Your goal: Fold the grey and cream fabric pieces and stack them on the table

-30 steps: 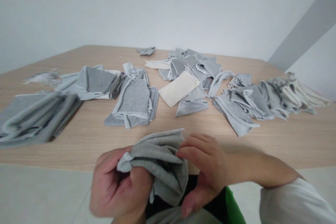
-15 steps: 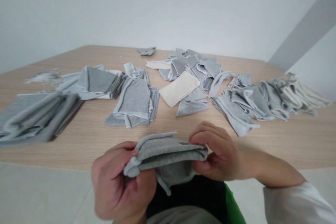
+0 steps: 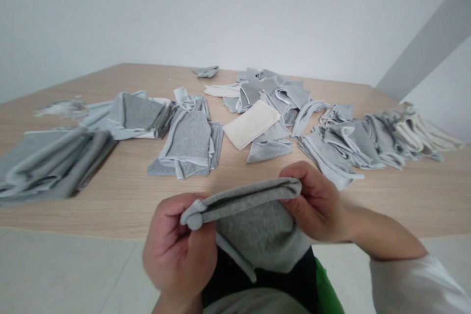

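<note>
I hold a grey piece of cloth (image 3: 257, 228) in both hands, just in front of the near edge of the wooden table (image 3: 121, 191). My left hand (image 3: 180, 255) pinches its left top corner, fingers closed. My right hand (image 3: 318, 201) pinches the right top corner, fingers closed too. The cloth's top edge is stretched between them and the rest hangs down over my lap.
Many grey cloth pieces lie across the table: a folded pile (image 3: 47, 167) at the left, a stack (image 3: 189, 144) in the middle, a cream piece (image 3: 252, 122) behind it, and a heap (image 3: 371, 140) at the right. A white wall stands behind.
The cloth was bunched between my hands. My hands have moved apart and risen a little, drawing its top edge straight so the cloth hangs open.
</note>
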{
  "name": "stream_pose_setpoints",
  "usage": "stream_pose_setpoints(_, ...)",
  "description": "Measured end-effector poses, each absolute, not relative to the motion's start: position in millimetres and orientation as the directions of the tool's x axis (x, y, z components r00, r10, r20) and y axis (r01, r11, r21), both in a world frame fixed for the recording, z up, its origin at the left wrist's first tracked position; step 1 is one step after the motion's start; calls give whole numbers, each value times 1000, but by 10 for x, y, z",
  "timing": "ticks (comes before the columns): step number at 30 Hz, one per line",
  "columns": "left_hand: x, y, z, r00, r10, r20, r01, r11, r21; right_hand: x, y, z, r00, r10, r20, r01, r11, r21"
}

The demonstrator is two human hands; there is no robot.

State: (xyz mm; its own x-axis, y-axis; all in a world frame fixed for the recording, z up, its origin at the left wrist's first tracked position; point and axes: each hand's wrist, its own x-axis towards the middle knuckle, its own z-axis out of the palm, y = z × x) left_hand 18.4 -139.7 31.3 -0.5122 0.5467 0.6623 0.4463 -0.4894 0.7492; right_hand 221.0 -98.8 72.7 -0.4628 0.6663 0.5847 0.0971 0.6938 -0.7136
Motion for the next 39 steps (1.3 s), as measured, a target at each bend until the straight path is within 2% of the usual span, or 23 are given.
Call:
stream_pose_setpoints(5, 159, -1385, 304, -513, 626, 587, 344, -476, 809, 2172, -964, 713, -448, 693, 565, 22, 640, -768)
stream_pose_setpoints(9, 165, -1374, 319, -558, 658, 505, 244, -452, 858, 2142, -959, 788, -527, 724, 445, 19, 534, -845)
stream_pose_setpoints(12, 170, -1356, 353, -608, 649, 457, 206, -428, 880, 2100, -918, 811, -640, 665, 386, 72, 551, -831)
stream_pose_setpoints(15, 171, -1320, 384, -620, 608, 495, 238, -455, 858, 2031, -839, 702, -670, 631, 391, 15, 539, -842)
stream_pose_setpoints(19, 165, -1272, 401, -647, 546, 532, 220, -535, 816, 1936, -749, 446, -682, 666, 303, -110, 317, -942)
stream_pose_setpoints(23, 137, -1258, 393, -658, 611, 440, 168, -451, 876, 1899, -741, 348, -694, 688, 210, -143, 154, -978)
stream_pose_setpoints(28, 98, -1231, 373, -705, 642, 301, 48, -380, 924, 1925, -747, 371, -690, 684, 237, -179, 155, -971)
stream_pose_setpoints(33, 72, -1208, 380, -747, 585, 314, 95, -373, 923, 1943, -757, 331, -828, 550, 110, -122, 14, -992)
stream_pose_setpoints(39, 98, -1217, 395, -811, 485, 328, 147, -374, 916, 1940, -817, 401, -847, 501, 180, -147, 105, -984)
